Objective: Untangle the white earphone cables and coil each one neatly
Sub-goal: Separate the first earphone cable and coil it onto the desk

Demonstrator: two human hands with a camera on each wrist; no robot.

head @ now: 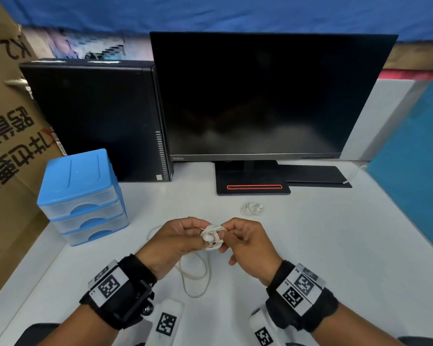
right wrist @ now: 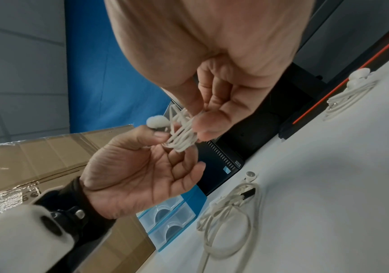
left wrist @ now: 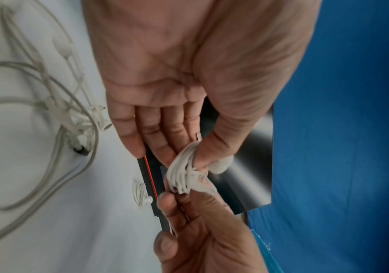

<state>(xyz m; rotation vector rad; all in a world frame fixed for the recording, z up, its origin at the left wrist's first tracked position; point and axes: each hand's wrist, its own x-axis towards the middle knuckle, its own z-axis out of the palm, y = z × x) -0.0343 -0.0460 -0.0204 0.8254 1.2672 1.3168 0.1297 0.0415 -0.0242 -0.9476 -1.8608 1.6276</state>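
Observation:
A small bundle of white earphone cable with an earbud on it hangs above the white table, between my two hands. My left hand pinches the bundle between thumb and forefinger, with the other fingers straight. My right hand pinches its other side with thumb and fingertips. A second earphone lies loose and tangled on the table beneath my hands, its dark plug showing. A neatly coiled earphone rests farther back, near the monitor base.
A black monitor on a base stands at the back, with a black computer tower to its left. A blue drawer unit sits at the left, with cardboard boxes beyond it. A blue partition bounds the right.

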